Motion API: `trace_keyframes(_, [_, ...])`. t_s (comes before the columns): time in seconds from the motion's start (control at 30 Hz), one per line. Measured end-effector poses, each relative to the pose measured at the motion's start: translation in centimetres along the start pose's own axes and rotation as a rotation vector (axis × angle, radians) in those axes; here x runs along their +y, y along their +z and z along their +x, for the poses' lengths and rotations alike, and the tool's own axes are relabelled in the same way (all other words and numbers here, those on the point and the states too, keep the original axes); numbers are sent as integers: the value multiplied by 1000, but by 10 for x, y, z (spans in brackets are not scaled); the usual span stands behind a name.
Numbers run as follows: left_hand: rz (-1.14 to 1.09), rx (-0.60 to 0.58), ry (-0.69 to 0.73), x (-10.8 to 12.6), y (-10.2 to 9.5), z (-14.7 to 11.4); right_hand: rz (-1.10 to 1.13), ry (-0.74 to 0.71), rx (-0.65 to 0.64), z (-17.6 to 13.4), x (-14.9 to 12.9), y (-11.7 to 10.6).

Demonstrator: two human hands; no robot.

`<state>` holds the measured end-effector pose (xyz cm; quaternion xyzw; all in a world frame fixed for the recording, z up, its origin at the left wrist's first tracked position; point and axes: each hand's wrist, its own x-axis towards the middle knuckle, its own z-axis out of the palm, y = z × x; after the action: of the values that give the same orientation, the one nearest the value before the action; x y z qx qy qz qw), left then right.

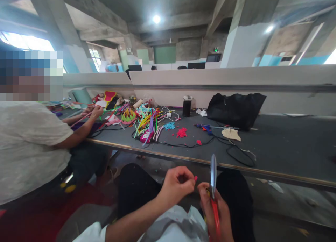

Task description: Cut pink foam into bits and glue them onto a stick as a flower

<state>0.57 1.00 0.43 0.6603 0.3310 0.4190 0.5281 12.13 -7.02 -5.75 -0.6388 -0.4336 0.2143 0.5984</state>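
Observation:
Above my lap, my left hand (177, 182) pinches a small pinkish-red piece (195, 178) between thumb and fingertips. Just to its right, my right hand (224, 214) is closed around a pair of scissors (213, 172) with red handles. The blades point upward, and whether they are fully closed is hard to tell. A small gap separates the left fingertips from the right hand. On the table ahead lie a pile of red pieces (181, 132), similar in colour to the held one, and a pile of blue pieces (169, 126).
The table's front edge (168, 154) runs beyond my knees. Colourful fuzzy strips (147, 119), a blue glue gun (207, 129), a black cable (183, 146), a black speaker (186, 108) and a black bag (233, 111) lie on it. A co-worker (34, 144) sits at left, handling strips.

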Motion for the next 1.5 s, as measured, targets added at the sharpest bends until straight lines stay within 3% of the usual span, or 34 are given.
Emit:
trace_keyframes(0.1, [-523,69,-201,13,0,8,-151,-56,-80,-1,4,3])
trace_keyframes(0.23, [-776,59,-201,23,4,10,-221,-72,-117,-6,-1,11])
trace_keyframes(0.63, [-704,120,-175,28,12,7,-400,-108,-136,-8,-10,10])
trace_keyframes(0.97, [-663,140,-169,27,16,6,-406,-101,-160,-6,-1,9])
trace_keyframes(1.27, [-644,148,-181,25,17,7,-346,-9,-157,-9,-3,11])
trace_keyframes(1.37, [-638,98,-185,23,13,8,-188,48,-117,-7,-6,10])
trace_keyframes(1.5, [-490,-100,-340,14,4,4,107,142,-24,-4,-12,5])
